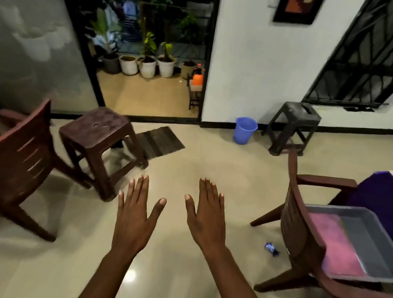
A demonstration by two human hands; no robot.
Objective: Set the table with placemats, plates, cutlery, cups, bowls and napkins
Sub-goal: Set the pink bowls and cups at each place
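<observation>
1. Left hand (133, 216) and right hand (205, 220) were flat, fingers straight, holding nothing, over the floor (189, 162).
2. Grey tray (367, 242) sat on the chair (302, 227) at 3 o'clock.
3. Stool (98, 129) stood at 10 o'clock.

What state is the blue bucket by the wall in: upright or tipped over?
Upright. The blue bucket stands on its base on the floor, open mouth facing up. Whether it holds anything cannot be told.

Blue bucket (245, 130), maroon stool (98, 129)
</observation>
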